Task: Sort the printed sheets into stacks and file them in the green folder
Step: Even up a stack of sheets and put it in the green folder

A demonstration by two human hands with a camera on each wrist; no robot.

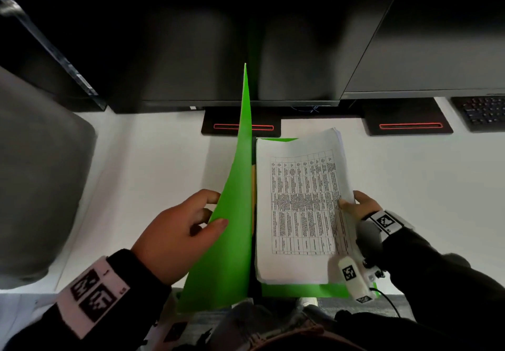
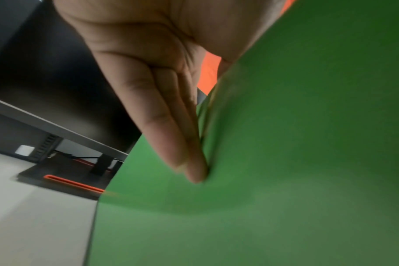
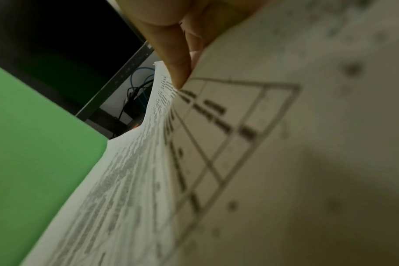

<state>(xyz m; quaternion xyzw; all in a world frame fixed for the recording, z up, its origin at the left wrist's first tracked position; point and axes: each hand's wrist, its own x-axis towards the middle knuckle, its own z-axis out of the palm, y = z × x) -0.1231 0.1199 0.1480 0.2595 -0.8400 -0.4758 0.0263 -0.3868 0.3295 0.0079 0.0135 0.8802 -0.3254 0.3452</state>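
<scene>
The green folder (image 1: pixel 237 214) lies open at the desk's front edge, its left cover standing nearly upright. My left hand (image 1: pixel 180 230) pinches that cover's outer edge, thumb on the inner face and fingers behind it. In the left wrist view, straight fingers (image 2: pixel 171 126) lie flat against the green cover (image 2: pixel 285 162). A thick stack of printed sheets (image 1: pixel 297 205), topped by a page with a table, rests on the folder's right half. My right hand (image 1: pixel 358 205) grips the stack's right edge, thumb on top. In the right wrist view a finger (image 3: pixel 171 54) presses the curling sheets (image 3: pixel 216 162) beside the green cover (image 3: pixel 34 144).
Two dark monitors (image 1: pixel 232 50) stand at the back of the white desk (image 1: pixel 150 173) on black bases with red lines (image 1: pixel 410 126). A black keyboard (image 1: pixel 481 112) lies far right. A grey rounded object (image 1: pixel 35 181) fills the left side.
</scene>
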